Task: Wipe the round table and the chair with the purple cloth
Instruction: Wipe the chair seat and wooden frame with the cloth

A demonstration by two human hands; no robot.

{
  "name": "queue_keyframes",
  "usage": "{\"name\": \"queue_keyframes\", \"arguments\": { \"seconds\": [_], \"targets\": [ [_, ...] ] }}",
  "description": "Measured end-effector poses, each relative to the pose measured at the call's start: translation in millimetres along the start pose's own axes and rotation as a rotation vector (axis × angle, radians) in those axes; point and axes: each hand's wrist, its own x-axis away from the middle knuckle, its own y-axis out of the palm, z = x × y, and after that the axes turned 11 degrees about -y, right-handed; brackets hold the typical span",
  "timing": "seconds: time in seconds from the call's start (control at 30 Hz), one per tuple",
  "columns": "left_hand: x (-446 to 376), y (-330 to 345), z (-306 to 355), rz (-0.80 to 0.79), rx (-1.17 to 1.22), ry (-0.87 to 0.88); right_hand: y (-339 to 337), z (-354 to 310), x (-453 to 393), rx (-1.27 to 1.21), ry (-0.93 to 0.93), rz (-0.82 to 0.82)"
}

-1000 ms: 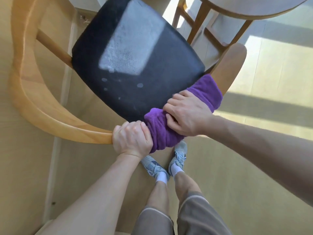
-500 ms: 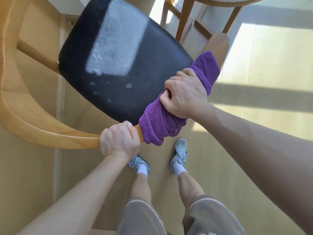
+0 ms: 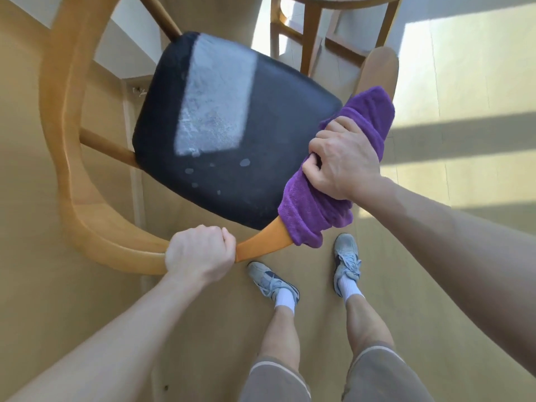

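A wooden chair (image 3: 87, 221) with a black padded seat (image 3: 232, 134) and a curved backrest rail stands below me. The purple cloth (image 3: 316, 216) is wrapped around the right stretch of that rail. My right hand (image 3: 345, 163) grips the cloth and the rail under it. My left hand (image 3: 200, 253) grips the bare rail lower left, a short gap of wood apart from the cloth. The rail's free end (image 3: 380, 71) pokes out beyond the cloth. Only the round table's underside rim (image 3: 333, 0) and wooden legs (image 3: 310, 36) show at the top.
My two feet in grey shoes (image 3: 272, 280) stand on the wooden floor just behind the chair. Sunlit patches cross the floor at right (image 3: 464, 68). A white wall base (image 3: 130, 50) lies at upper left.
My right hand has slid the cloth further along the rail toward its free end, widening the gap from my left hand. The view has shifted and my feet stand wider apart.
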Motion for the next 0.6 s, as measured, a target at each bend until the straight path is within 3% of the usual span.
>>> {"name": "queue_keyframes", "arguments": {
  "seconds": [0.1,0.23,0.33,0.5,0.6],
  "targets": [
    [0.2,0.3,-1.9,0.002,-0.001,-0.002,6.3,-34.2,15.7,-0.019,0.179,0.113],
    [-0.6,1.5,-0.7,0.031,0.015,0.003,19.7,-112.9,34.5,-0.093,0.282,0.107],
    [-0.6,1.8,-1.7,0.02,-0.002,0.014,26.9,-145.5,44.2,-0.116,0.126,0.058],
    [-0.6,0.9,-0.9,0.028,0.009,0.024,10.6,-84.0,36.0,-0.101,-0.399,-0.129],
    [-0.4,0.7,-0.7,0.031,0.017,0.013,1.6,-49.3,24.2,-0.044,-0.352,-0.2]
  ]
}}
